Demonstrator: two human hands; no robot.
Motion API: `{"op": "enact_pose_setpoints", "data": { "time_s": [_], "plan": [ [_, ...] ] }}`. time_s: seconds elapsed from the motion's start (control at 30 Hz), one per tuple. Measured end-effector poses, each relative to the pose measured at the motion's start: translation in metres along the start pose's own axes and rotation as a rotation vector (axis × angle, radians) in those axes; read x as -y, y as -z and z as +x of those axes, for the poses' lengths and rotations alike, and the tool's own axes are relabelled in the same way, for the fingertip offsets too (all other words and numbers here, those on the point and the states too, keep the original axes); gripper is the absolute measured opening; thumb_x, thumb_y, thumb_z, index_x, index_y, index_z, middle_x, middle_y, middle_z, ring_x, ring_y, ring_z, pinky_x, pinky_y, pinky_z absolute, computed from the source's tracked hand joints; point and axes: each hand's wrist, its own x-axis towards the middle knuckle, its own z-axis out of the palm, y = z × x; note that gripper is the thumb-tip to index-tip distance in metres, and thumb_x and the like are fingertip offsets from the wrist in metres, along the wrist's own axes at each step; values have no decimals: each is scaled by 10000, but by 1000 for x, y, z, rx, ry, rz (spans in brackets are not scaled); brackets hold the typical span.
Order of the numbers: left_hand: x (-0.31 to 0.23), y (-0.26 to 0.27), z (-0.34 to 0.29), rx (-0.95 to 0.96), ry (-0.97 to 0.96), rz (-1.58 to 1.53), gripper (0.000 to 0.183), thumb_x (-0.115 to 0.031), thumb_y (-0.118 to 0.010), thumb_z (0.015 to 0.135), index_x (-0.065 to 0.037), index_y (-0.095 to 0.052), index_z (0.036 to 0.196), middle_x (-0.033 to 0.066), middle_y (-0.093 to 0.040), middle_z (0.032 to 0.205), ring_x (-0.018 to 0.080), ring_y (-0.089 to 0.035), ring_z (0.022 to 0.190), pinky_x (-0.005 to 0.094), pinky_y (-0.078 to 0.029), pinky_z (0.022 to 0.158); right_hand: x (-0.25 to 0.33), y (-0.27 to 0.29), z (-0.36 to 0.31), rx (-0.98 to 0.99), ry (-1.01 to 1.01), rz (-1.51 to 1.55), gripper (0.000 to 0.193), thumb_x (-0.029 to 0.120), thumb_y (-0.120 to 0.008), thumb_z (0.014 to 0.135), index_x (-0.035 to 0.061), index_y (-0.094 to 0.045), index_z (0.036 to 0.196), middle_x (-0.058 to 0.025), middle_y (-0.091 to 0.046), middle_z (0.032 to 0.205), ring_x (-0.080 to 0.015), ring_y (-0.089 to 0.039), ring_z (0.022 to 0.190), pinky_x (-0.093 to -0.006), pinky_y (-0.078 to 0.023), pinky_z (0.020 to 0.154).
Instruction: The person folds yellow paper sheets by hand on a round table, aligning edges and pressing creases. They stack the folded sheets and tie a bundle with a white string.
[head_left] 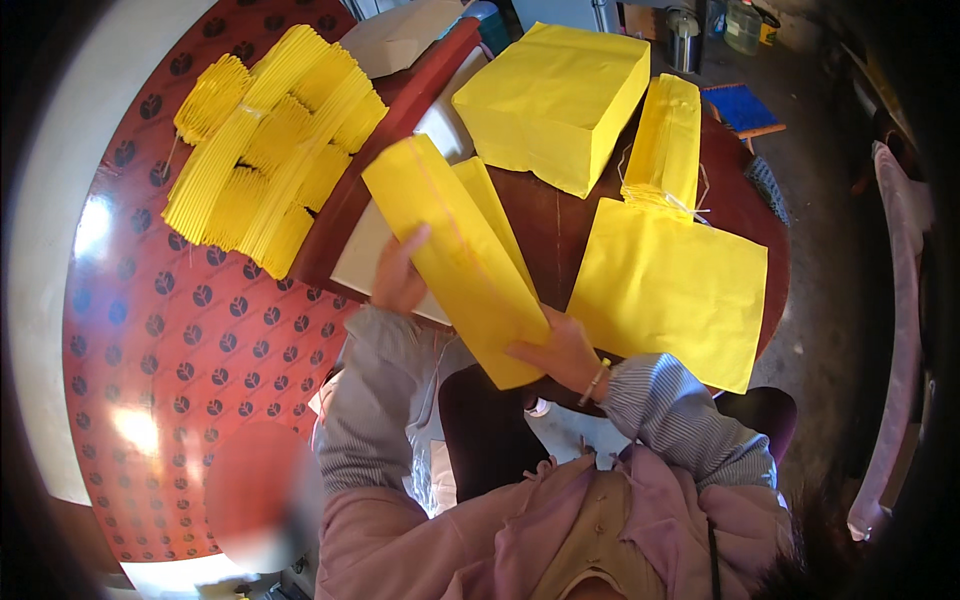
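A long yellow folded sheet, with a pinkish line along its length, lies slantwise between my two hands. My left hand grips its left edge about midway up. Lower down, my right hand holds the near end, thumb on top and fingers underneath. Partly hidden behind it is another yellow piece. Just right of my right hand, a flat yellow sheet rests on the dark red table. At its far edge lies a narrow yellow bundle tied with white string.
A large yellow block-shaped stack stands at the table's far side. Several tied yellow bundles lie on a red patterned surface at left. Beyond the table are a blue-topped stool, a metal flask and a clear jug.
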Motion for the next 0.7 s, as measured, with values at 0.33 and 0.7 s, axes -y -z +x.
{"op": "enact_pose_setpoints", "data": {
  "time_s": [0.33, 0.7],
  "plan": [
    [56, 115, 173, -287, 161, 291, 422, -141, -697, 997, 4, -599, 1380, 123, -677, 1334, 260, -665, 1203, 401, -546, 1025, -57, -28, 93, -157, -227, 35, 699, 241, -897, 772, 11, -607, 1365, -149, -755, 1179, -240, -736, 1064, -356, -568, 931],
    [71, 126, 177, -315, 156, 320, 489, -127, -730, 965, 34, -568, 1397, 149, -672, 1310, 286, -690, 1147, 400, -561, 999, -62, -27, 85, -96, -337, 292, 570, 265, -841, 822, -49, -645, 1255, -203, -761, 1103, -296, -773, 969, -377, -632, 788]
  ]
}}
